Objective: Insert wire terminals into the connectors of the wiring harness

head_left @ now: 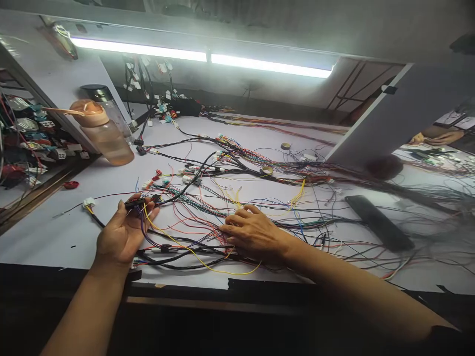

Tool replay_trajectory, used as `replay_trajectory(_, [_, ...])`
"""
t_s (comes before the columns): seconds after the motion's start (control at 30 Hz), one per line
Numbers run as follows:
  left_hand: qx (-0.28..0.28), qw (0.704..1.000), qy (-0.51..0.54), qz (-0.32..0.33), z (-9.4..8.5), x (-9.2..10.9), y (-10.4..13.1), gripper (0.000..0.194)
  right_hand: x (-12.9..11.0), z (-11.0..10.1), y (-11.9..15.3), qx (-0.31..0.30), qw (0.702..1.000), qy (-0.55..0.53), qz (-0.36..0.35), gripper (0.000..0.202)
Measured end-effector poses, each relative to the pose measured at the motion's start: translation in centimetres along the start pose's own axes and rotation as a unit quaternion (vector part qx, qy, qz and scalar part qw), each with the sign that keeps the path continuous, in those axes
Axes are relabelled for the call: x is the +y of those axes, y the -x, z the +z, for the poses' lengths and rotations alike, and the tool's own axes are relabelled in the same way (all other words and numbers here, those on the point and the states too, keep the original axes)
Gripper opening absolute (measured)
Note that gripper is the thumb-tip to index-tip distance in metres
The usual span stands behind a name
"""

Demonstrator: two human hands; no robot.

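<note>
My left hand [128, 232] is closed around a black connector [134, 203], with the thumb on top. Purple wires and one yellow wire [193, 251] run out of this connector, and the yellow one loops down toward the table's front edge. Over the middle of the wire bundle, my right hand [256, 232] is bent palm down with its fingers curled in. Yellow wire ends [236, 199] stick up just beyond those fingers, which appear closed on them; the fingertips are partly hidden. Beside my left hand lies a white connector [89, 202] on a black sleeved cable.
Wire harnesses [260, 173] spread across the white table [44, 242]. A peach-lidded bottle [107, 136] and a dark-capped bottle stand at the left. Tape rolls [266, 171] lie mid-table. A dark phone [378, 222] rests at right, near a white partition [371, 113]. Another person's hands [441, 137] show beyond.
</note>
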State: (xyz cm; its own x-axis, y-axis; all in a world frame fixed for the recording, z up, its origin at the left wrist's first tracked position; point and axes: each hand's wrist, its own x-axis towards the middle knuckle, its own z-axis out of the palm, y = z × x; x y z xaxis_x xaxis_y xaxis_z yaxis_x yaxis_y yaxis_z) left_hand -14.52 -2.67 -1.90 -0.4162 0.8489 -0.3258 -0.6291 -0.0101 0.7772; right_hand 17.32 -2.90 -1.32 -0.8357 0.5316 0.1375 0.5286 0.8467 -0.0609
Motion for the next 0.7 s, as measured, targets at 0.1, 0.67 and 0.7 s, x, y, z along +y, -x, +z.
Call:
replay_trajectory(0.1, [0.013,1.0,-0.003,0.018,0.2,-0.1,-0.3,0.036,-0.1,0.0,0.7,0.021,0.999,0.026,0.017,0.024])
replay_trajectory(0.67, [0.032,0.998,0.015,0.051,0.4,-0.1,-0.8,0.038,0.5,1.1,3.0,0.111,0.985,-0.051,0.122,0.025])
replay_trajectory(0.7, [0.03,0.998,0.014,0.052,0.5,-0.1,-0.7,0.037,0.8,0.9,2.5,0.112,0.982,-0.066,0.138,0.022])
